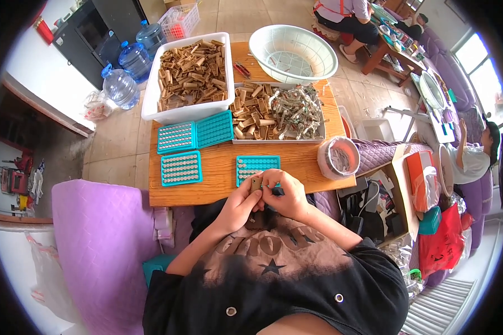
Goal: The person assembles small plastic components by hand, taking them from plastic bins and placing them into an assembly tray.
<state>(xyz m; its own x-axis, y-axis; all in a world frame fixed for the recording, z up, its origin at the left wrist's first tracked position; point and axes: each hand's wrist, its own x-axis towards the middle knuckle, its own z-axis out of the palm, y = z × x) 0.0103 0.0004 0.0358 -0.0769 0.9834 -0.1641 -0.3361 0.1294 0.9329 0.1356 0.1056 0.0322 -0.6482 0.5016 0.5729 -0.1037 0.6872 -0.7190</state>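
Observation:
My left hand is closed around a small brown casing, held upright over the front edge of the wooden table. Against the casing's right side, my right hand has its fingers pinched together. What sits between those fingertips is too small and covered to make out. Just beyond my hands lies a teal tray of small round holes, partly filled with silvery round pieces. Another teal tray, filled with such pieces, lies to its left. Behind that is an opened teal case with more of them.
A white bin of brown casings stands at the back left. Beside it, a shallow box holds casings and tangled wired parts. A pale green basket and a pink-rimmed tub flank it. Other people sit at tables on the right.

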